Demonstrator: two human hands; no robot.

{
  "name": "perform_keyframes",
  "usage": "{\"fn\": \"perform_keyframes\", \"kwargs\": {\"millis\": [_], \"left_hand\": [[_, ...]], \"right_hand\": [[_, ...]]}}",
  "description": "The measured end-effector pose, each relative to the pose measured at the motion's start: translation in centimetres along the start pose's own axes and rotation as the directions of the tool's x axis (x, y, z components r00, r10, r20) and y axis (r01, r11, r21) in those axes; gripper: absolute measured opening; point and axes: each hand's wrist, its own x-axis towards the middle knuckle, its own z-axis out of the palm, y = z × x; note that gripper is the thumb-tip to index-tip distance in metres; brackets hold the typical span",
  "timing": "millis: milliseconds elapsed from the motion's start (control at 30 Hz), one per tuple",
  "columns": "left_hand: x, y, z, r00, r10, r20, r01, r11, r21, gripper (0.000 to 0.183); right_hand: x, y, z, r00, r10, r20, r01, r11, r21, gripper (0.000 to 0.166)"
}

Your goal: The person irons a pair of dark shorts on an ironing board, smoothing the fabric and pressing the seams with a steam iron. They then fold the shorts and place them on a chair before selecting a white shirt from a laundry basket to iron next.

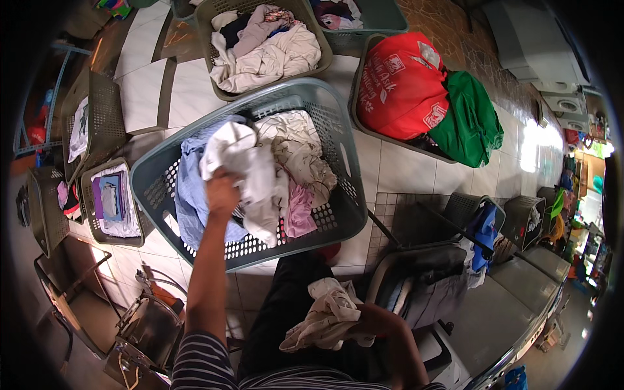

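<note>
My left hand [223, 192] grips a white cloth [241, 151] inside a large grey-green plastic laundry basket [292, 253]. Motion blurs both the hand and this cloth. Under and beside it lie a light-blue garment [190, 200], cream patterned fabric [304, 156] and a crumpled pink cloth [298, 209]. Close to my body, over my dark trousers, my right hand [368, 319] is closed on a bunched cream garment [324, 317] with thin dark markings. Folds of that garment cover most of the fingers.
Beyond the basket stands a second basket [324, 61] of pale laundry. Red [399, 87] and green bags [468, 117] fill another at right. Folded clothes [111, 197] sit in a small basket at left. A dark padded chair [429, 278] is near my right arm; metal equipment [148, 326] stands lower left.
</note>
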Motion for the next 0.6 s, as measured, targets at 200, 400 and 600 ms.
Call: {"fn": "perform_keyframes", "kwargs": {"millis": [200,400,600], "left_hand": [[-4.8,0.3,-3.5,0.826,-0.476,0.302,0.24,0.782,0.575,0.062],[1.1,16.6,11.5,0.993,-0.075,0.094,0.085,0.991,-0.1,0.086],[2.5,13.2,16.9,0.834,-0.312,0.455,0.546,0.58,-0.605,0.028]], "right_hand": [[1.3,2.4,-0.1,0.996,0.084,0.024,-0.078,0.978,-0.192,0.058],[3.9,3.1,2.2,1.0,0.021,-0.014,-0.023,0.981,-0.194,0.06],[0.0,2.4,2.3,0.99,0.039,-0.138,-0.037,0.999,0.023,0.062]]}}
